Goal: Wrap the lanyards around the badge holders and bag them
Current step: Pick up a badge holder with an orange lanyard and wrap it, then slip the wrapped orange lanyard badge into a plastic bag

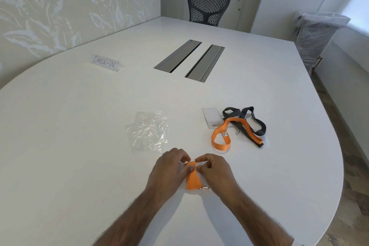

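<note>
Two hands pinch one orange lanyard (192,177) so the wrap cannot come loose. The left hand (169,168) and right hand (214,170) curl their fingers on its top edge. It sits just nearer than the clear bags (147,132), handy for bagging. Spare lanyards (247,126) wait to the right of the bags.

A white table (79,146) fills the room; leaf-patterned wall (50,6) at left, dark mesh chair (208,6) beyond, bright glare, perhaps a window (359,2), at right.
</note>
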